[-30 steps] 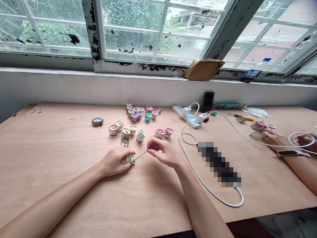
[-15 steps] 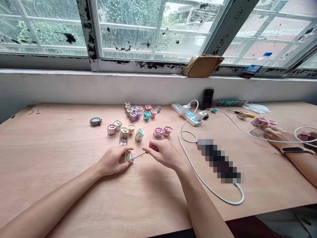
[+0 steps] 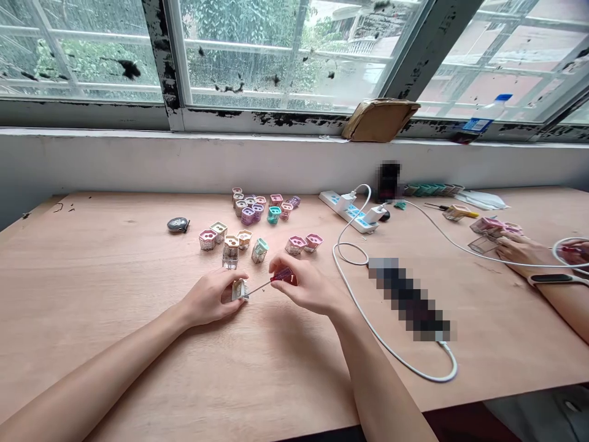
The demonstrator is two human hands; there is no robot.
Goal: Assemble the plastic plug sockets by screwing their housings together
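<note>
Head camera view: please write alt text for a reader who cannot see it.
The person's right hand holds a red-handled screwdriver to a small plug casing in the left hand, above a wooden table.

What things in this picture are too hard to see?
All in the head view:
The long thing on the table: blurred into squares.
The dark thing behind the power strip: blurred too.
The white piece: partly hidden by the left hand.
The tip of the screwdriver: too small to see.
The other person's hand: cut off by the right edge.
</note>
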